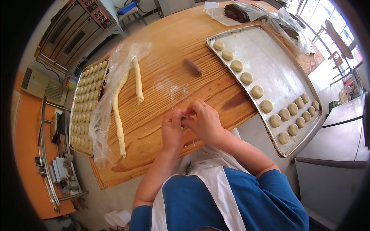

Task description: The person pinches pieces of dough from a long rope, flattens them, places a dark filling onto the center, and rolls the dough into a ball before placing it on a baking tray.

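My left hand and my right hand meet above the near edge of the wooden table. Between their fingertips is a small piece of dough, mostly hidden by the fingers; something dark shows in it. Beyond my hands lies a short log of dark brown filling, beside a dusting of white flour. Two pale dough ropes lie to the left: a long one and a shorter one. Clear plastic sheeting partly covers their far ends.
At right, a metal baking tray overhanging the table holds several flat round dough pieces. Another tray, full of dough pieces, stands at left. A dark mass and plastic bags lie at the far right.
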Action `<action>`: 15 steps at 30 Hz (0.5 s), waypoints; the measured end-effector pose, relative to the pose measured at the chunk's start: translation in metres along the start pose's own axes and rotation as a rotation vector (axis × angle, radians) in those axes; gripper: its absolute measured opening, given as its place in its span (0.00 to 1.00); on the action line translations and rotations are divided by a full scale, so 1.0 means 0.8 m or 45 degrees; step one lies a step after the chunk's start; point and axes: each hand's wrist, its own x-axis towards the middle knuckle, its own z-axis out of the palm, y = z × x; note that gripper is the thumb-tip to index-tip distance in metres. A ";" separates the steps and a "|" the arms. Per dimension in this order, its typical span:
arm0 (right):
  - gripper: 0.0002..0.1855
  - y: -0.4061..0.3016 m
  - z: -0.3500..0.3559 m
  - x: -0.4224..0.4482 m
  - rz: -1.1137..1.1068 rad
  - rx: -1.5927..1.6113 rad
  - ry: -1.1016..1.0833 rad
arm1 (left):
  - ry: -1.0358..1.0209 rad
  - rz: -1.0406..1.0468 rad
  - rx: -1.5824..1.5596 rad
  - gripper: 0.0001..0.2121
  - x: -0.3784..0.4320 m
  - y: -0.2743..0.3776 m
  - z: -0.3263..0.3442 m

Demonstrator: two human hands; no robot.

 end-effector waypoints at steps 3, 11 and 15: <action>0.19 0.007 0.002 0.002 0.103 0.079 0.006 | -0.089 -0.131 -0.166 0.15 -0.005 0.011 0.004; 0.25 0.017 0.022 0.003 -0.346 0.231 0.026 | -0.381 -0.304 -0.686 0.24 0.002 -0.007 -0.013; 0.23 0.011 0.022 -0.004 -0.350 0.205 -0.021 | -0.408 -0.339 -0.671 0.27 0.001 -0.024 -0.021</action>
